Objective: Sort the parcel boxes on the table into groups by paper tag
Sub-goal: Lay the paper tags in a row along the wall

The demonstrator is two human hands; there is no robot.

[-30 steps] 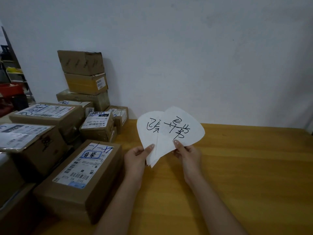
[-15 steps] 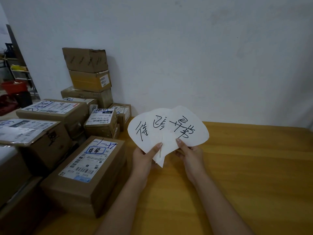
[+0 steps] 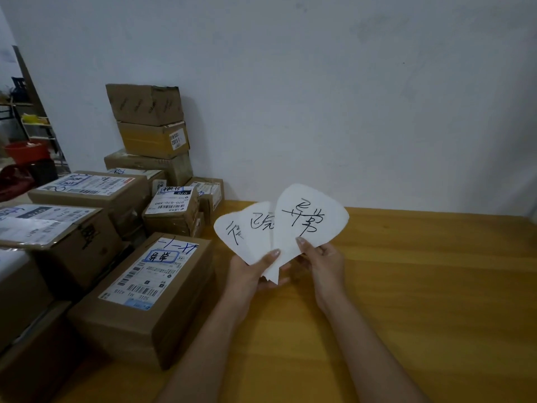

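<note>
We hold three paper tags (image 3: pixel 283 228) fanned above the surface (image 3: pixel 421 286), left hand (image 3: pixel 247 271) and right hand (image 3: pixel 325 263) each with its grip pinched on their lower ends. The parcel boxes (image 3: pixel 151 289) sit heaped at the left, unsorted. We judge the tags must next be laid well apart to mark groups.

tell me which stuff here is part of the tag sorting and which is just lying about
For the job: three handwritten paper tags fanned between left hand and right hand; parcel boxes piled on the left of the wooden table.
Just lying about: red basin and metal rack in the far-left background.
</note>
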